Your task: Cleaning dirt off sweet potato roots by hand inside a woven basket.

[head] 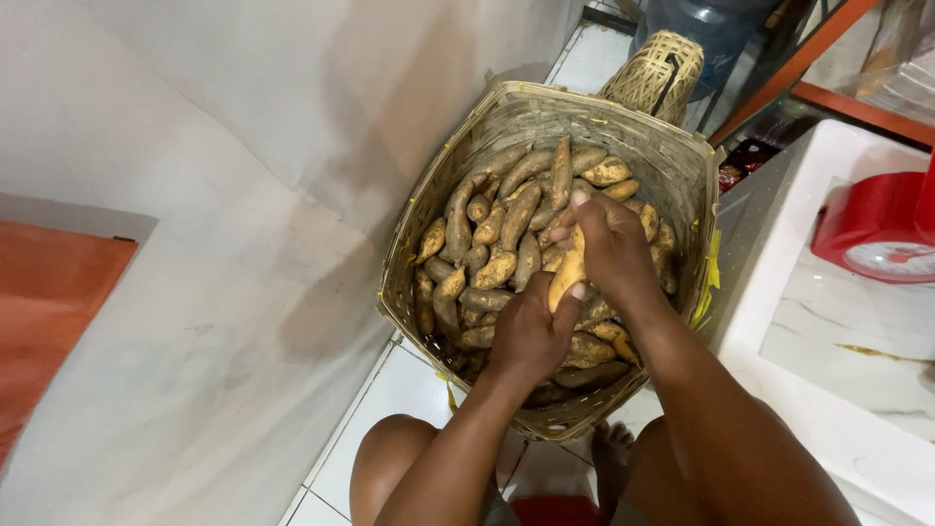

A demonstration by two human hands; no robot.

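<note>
A large woven bamboo basket point(672, 166) stands on the tiled floor, filled with several dusty, tan sweet potatoes point(521, 214). Above the pile, both hands grip one lighter, cleaner sweet potato point(568, 273). My left hand point(531, 336) wraps its lower end, thumb up along its side. My right hand point(609, 244) closes over its upper end from the far side. My knees and one bare foot show below the basket.
A white wall runs along the left, with an orange surface point(49, 312) at the far left. A small woven basket point(662, 73) and a blue water jug point(706, 24) stand behind. A white counter point(838, 321) at right carries a red scale point(877, 229).
</note>
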